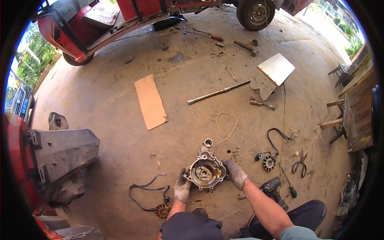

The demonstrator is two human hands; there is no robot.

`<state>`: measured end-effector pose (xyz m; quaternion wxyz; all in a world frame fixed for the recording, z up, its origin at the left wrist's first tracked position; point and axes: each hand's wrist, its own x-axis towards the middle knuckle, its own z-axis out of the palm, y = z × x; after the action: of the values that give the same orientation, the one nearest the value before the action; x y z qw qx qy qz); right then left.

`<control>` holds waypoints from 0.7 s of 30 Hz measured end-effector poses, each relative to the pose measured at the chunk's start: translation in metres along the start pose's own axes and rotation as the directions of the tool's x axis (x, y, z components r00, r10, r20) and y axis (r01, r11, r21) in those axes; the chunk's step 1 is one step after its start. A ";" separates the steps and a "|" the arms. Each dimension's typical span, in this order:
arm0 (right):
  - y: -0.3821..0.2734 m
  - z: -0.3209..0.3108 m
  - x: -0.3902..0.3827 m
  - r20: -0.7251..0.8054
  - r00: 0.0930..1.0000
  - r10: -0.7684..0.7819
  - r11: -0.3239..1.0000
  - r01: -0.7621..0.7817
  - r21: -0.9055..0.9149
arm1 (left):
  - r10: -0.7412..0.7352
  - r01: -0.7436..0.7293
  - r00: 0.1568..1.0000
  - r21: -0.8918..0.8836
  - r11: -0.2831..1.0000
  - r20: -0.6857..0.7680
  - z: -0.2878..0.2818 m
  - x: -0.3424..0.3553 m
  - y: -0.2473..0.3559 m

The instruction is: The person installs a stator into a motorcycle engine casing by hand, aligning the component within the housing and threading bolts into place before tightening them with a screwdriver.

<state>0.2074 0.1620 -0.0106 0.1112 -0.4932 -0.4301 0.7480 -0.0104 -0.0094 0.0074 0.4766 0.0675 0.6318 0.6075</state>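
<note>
Open-air vehicle repair workshop, with work done on a bare concrete floor (104,96)

A round metal engine cover (205,172) lies on the floor as the centre of the scene; far beyond it stands a red vehicle (76,28) and a tyre (255,13); between them lie a long steel rod (219,92), a screwdriver (208,35), a hammer (246,47) and a flat piece of cardboard (150,102); just right of the cover sit a wound stator coil (269,163), pliers (300,165) and a cordless drill (273,190); left of it rests a grey plastic body panel (60,152); further right stand rough wooden benches (352,116).
</note>
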 end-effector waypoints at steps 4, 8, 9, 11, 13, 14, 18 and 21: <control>-0.023 0.010 -0.014 0.000 0.981 0.192 0.930 -0.181 0.320 | 0.083 -0.087 0.996 0.175 0.981 0.030 -0.002 -0.002 0.001; -0.039 0.014 -0.016 0.008 0.993 0.114 0.935 -0.110 0.338 | 0.092 -0.097 0.994 0.088 0.991 0.057 0.000 -0.003 -0.001; -0.040 0.014 -0.016 -0.021 0.984 0.178 0.917 -0.158 0.366 | 0.044 -0.046 0.998 0.044 0.998 0.049 0.000 -0.002 -0.001; -0.042 0.010 -0.014 0.064 0.995 0.073 0.930 -0.091 0.357 | 0.123 -0.129 0.992 0.273 0.953 0.039 0.000 -0.001 -0.003; -0.036 0.006 -0.018 0.145 0.989 0.011 0.924 -0.065 0.377 | 0.100 -0.102 0.995 0.304 0.947 0.024 -0.004 -0.005 -0.006; -0.031 0.009 -0.021 0.048 0.998 0.046 0.904 -0.062 0.423 | 0.052 -0.052 0.999 0.140 0.989 0.004 -0.003 -0.005 -0.008; -0.025 0.008 -0.029 0.019 0.996 0.092 0.906 -0.092 0.414 | 0.058 -0.055 0.998 0.171 0.984 -0.012 -0.005 -0.014 -0.015; -0.028 0.012 -0.033 0.005 0.994 0.107 0.897 -0.099 0.431 | 0.061 -0.058 0.998 0.143 0.988 -0.015 -0.004 -0.016 -0.015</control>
<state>0.2065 0.1533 0.0334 0.1817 -0.4857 -0.2266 0.8244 0.0027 -0.0264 0.0027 0.4460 0.1142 0.6759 0.5755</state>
